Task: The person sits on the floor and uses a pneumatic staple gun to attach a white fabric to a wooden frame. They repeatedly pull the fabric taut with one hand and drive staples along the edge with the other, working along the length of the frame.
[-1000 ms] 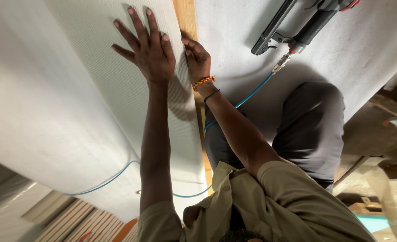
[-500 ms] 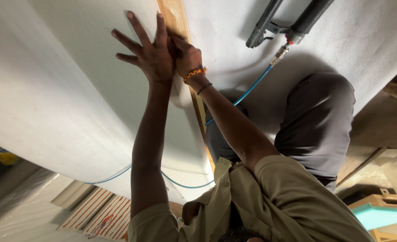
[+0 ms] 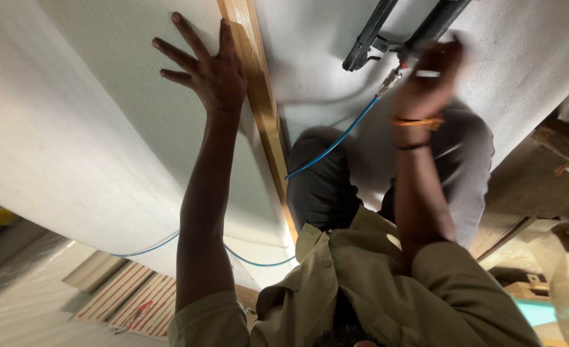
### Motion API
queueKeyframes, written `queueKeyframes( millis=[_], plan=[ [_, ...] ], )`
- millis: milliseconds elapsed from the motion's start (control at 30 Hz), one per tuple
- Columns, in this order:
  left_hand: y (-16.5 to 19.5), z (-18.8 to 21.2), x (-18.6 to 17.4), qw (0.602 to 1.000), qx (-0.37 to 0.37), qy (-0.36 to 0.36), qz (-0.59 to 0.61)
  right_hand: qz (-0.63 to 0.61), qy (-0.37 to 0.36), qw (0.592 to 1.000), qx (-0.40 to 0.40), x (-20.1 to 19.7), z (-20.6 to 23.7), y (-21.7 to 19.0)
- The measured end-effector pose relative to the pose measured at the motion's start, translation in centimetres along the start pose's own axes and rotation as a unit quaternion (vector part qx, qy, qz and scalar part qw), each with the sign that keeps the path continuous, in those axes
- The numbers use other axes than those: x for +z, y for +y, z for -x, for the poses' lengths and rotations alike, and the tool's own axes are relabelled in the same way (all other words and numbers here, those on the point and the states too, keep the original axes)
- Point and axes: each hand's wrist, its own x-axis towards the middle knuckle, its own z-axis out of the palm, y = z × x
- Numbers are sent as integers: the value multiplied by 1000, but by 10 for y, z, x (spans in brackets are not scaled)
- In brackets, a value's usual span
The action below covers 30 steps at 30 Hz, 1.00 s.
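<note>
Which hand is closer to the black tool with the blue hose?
The right hand is nearer: it reaches the black tool where the blue hose joins. The left hand lies flat on the white fabric, across the wooden strip.

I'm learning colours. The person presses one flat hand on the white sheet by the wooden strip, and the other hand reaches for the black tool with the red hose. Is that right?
Not quite: the hose is blue, not red, as the head view shows. The rest holds: the left hand lies flat on the white sheet by the wooden strip, and the right hand reaches for the black tool.
</note>
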Motion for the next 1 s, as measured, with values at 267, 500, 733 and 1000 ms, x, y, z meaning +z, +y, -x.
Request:
queueKeyframes(
  millis=[267,500,733,1000],
  plan=[
    [0,-6,-1,1000,-8,14,19,249,-37,955,158,-1,-44,35],
    [2,-8,3,999,-25,4,33,-147,-79,894,416,24,-29,-52],
    [0,-6,4,998,-20,-50,13,-339,-127,715,599,111,30,-106],
    [-3,-20,5,999,-20,-28,0,-358,-79,625,690,189,29,-109]
  ],
)
